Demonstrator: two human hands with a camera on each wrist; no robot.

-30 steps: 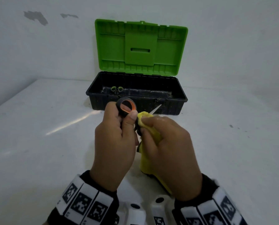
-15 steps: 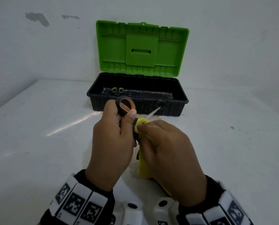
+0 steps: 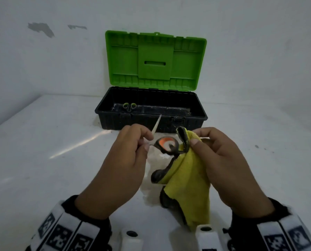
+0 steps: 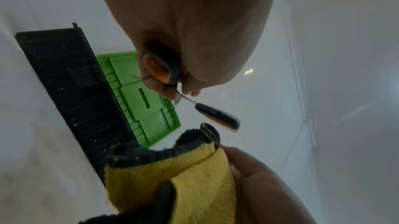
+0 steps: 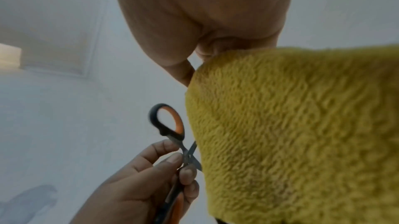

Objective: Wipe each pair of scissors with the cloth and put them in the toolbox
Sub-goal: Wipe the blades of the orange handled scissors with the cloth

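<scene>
The orange-handled scissors (image 3: 166, 144) were pinched at the pivot by the left hand (image 3: 122, 167); the yellow cloth (image 3: 189, 178), at three o'clock, was pinched by the right hand (image 3: 229, 165).

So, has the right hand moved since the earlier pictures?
Yes. The right hand with the cloth moved rightward, judged against the toolbox latch, away from the left hand.

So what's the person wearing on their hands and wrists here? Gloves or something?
No gloves: both hands are bare. The left hand and right hand each come out of a dark cuff. Over each wrist sits a white band printed with black square code patterns. Two white blocks with dark round holes stick out between the wrists, probably the wrist cameras.
</scene>
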